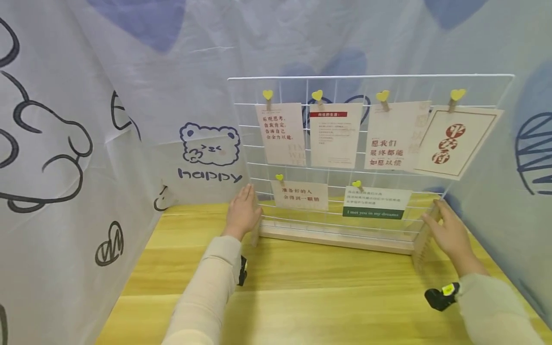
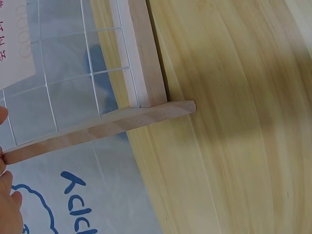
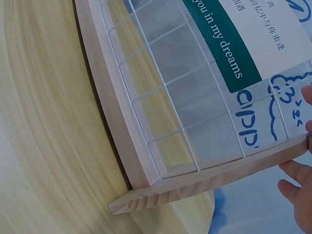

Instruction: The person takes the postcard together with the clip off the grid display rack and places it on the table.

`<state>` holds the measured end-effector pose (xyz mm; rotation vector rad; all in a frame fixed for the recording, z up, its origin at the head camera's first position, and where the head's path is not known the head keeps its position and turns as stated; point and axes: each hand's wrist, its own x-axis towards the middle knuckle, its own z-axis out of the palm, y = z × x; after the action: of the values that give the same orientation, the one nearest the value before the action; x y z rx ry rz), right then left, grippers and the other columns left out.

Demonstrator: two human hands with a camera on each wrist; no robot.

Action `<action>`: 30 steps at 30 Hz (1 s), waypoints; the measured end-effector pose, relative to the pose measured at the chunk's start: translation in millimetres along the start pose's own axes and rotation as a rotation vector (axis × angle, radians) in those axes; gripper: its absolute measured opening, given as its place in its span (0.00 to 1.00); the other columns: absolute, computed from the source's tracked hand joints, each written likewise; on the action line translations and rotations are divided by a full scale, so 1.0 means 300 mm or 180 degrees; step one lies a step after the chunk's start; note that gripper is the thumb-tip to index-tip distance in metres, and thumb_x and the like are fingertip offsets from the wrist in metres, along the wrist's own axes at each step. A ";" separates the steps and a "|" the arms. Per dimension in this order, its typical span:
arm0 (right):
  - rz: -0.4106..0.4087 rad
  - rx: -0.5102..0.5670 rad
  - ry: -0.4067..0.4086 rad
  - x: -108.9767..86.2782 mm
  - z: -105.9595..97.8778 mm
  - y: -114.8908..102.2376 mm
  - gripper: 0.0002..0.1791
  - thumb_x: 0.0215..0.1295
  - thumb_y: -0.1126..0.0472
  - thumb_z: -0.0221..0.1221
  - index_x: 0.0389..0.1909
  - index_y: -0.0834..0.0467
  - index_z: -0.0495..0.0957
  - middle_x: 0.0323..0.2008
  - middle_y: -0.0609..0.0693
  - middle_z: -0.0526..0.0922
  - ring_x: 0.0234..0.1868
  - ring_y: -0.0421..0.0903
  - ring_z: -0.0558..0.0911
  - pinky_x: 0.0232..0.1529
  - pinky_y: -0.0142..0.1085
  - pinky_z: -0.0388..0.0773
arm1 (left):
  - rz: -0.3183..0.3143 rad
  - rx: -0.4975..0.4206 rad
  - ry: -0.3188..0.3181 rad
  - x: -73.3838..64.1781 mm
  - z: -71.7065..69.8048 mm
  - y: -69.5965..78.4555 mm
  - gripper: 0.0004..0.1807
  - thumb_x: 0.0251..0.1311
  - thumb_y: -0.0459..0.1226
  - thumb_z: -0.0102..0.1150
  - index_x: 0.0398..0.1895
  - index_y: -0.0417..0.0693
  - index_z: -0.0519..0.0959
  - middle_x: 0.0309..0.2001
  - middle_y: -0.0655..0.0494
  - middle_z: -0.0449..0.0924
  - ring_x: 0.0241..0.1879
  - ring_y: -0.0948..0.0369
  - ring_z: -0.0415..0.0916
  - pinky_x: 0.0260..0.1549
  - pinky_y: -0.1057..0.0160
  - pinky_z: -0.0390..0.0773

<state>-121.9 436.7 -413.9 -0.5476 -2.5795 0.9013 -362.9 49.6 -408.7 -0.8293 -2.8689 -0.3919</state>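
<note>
A white wire grid panel (image 1: pixel 371 76) stands upright in a wooden base (image 1: pixel 336 240) on the table. My left hand (image 1: pixel 243 212) grips the upper end of the base's left wooden side piece (image 2: pixel 97 129), fingers and thumb on either side. On the opposite end, my right hand (image 1: pixel 453 237) holds the right wooden side piece (image 3: pixel 209 181) the same way. Several printed cards hang on the grid from yellow heart clips (image 1: pixel 383 96). Low on the right is a green-edged card (image 1: pixel 377 201); at top right, a bordered card (image 1: pixel 458 141) hangs tilted, overlapping its neighbour.
The yellow wood-grain table (image 1: pixel 327 292) extends in front of the stand. Printed cloth (image 1: pixel 194 86) with blue hearts and a bear drawing hangs behind and at both sides. Black wrist devices (image 1: pixel 442 298) sit by both sleeves.
</note>
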 end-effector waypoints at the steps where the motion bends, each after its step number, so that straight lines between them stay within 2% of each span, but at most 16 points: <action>1: 0.0002 0.0015 -0.0002 0.002 -0.001 -0.001 0.35 0.65 0.48 0.38 0.64 0.66 0.41 0.62 0.68 0.40 0.56 0.72 0.46 0.49 0.64 0.45 | 0.0004 0.0001 0.0004 0.001 0.000 -0.001 0.35 0.58 0.45 0.44 0.64 0.41 0.47 0.65 0.48 0.44 0.63 0.53 0.41 0.59 0.55 0.43; 11: 0.0112 0.0058 -0.0063 0.008 -0.003 -0.005 0.36 0.65 0.46 0.38 0.64 0.64 0.40 0.61 0.71 0.42 0.56 0.72 0.47 0.49 0.64 0.46 | -0.0007 -0.0046 -0.0002 -0.002 -0.001 -0.002 0.35 0.57 0.45 0.44 0.64 0.40 0.48 0.65 0.48 0.44 0.63 0.53 0.41 0.60 0.56 0.42; 20: 0.0042 0.0091 -0.0089 0.011 -0.002 -0.006 0.36 0.65 0.46 0.38 0.64 0.65 0.39 0.62 0.69 0.39 0.57 0.71 0.44 0.51 0.64 0.43 | 0.0013 -0.0056 0.0047 -0.013 -0.015 0.003 0.33 0.57 0.43 0.45 0.63 0.39 0.51 0.64 0.47 0.46 0.63 0.52 0.42 0.59 0.55 0.43; 30: 0.0083 0.0204 -0.0092 0.012 0.002 -0.009 0.37 0.64 0.47 0.40 0.64 0.65 0.38 0.62 0.68 0.36 0.57 0.72 0.43 0.50 0.65 0.42 | 0.0082 -0.0155 0.0085 -0.007 -0.003 -0.016 0.31 0.57 0.41 0.44 0.63 0.39 0.52 0.65 0.48 0.46 0.63 0.53 0.42 0.59 0.55 0.43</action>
<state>-125.9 435.9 -411.9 -0.5552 -2.5646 1.0040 -363.5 44.3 -409.2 -0.8617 -2.8318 -0.4678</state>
